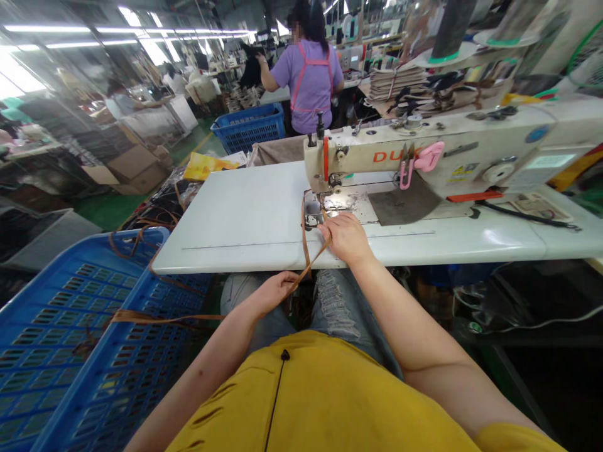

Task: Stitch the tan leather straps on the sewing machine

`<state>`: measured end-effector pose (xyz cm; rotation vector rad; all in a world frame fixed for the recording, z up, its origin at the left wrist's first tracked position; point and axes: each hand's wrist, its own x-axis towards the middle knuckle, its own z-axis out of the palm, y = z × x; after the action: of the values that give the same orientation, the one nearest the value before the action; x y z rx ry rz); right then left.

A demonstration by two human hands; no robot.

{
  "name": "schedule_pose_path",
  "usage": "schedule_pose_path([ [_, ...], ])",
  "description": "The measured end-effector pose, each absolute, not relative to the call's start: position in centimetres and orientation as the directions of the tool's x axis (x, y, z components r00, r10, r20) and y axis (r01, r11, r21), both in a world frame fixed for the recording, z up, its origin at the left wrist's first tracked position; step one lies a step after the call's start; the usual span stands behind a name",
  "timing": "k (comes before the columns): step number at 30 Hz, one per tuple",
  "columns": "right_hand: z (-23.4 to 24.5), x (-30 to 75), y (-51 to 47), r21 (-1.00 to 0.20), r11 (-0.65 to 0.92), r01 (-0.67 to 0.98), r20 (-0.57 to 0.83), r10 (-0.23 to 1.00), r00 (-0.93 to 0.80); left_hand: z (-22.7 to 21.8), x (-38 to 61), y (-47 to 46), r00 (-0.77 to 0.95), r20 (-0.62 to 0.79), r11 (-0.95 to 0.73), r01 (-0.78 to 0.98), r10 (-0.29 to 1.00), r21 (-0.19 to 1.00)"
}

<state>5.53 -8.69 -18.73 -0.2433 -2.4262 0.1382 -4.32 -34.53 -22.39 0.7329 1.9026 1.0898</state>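
A narrow brown strap runs from under the needle area of a white sewing machine down over the table's front edge. My right hand is closed on the strap close to the presser foot, resting on the table. Lower down, over my lap, my left hand has its fingers wrapped round the same strap. More brown straps trail to the left across the rim of a blue basket.
The white sewing table spans the front. Pink-handled snips hang on the machine. Thread cones stand at the back right. A co-worker in a purple shirt stands beyond, beside another blue basket. Cardboard boxes sit left.
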Motion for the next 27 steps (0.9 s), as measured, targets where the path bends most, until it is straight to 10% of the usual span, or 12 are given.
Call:
schedule_pose_path([
  [27, -18.7, 5.6, -8.7, -0.161, 0.976, 0.15, 0.633, 0.218, -0.743, -21.5, -4.3, -35.7, -0.495, -0.344, 0.472, 0.158, 0.798, 0.868],
])
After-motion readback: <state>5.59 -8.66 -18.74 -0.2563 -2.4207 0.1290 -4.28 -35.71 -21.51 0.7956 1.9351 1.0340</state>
